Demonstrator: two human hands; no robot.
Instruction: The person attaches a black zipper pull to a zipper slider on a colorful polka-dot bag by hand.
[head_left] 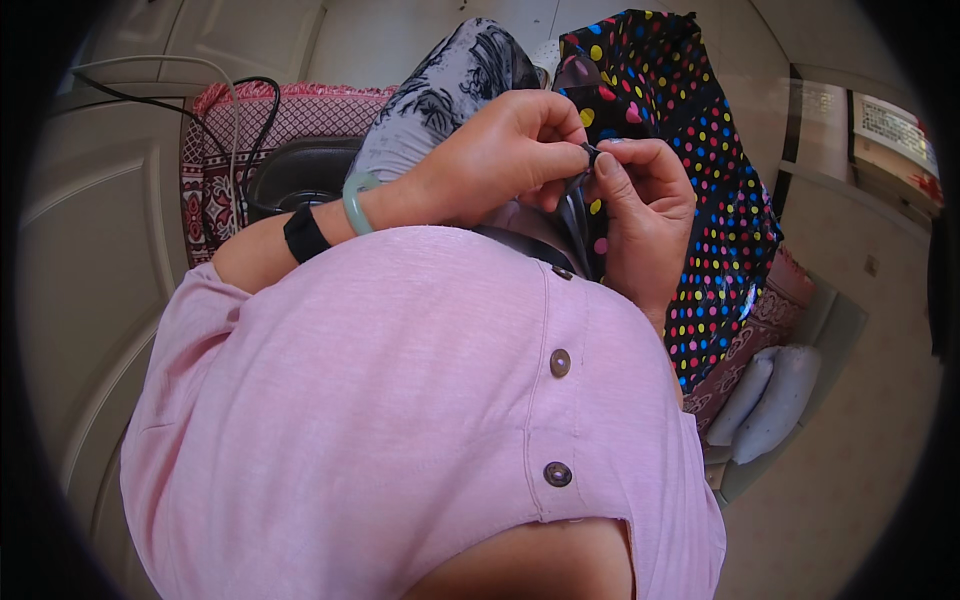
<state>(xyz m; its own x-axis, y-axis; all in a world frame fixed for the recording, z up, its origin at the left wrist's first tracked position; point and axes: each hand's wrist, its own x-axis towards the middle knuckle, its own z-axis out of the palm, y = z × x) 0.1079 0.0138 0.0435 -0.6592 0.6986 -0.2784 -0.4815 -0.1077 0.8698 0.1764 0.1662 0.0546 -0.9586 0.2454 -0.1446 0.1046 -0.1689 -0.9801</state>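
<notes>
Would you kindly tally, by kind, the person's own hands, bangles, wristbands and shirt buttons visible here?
Hands: 2
Pale green bangle: 1
Black wristband: 1
Dark shirt buttons: 3
Total: 7

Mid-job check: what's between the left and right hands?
In the head view, a narrow strip of dark material lies between the left hand and the right hand; its exact kind is unclear.
</notes>
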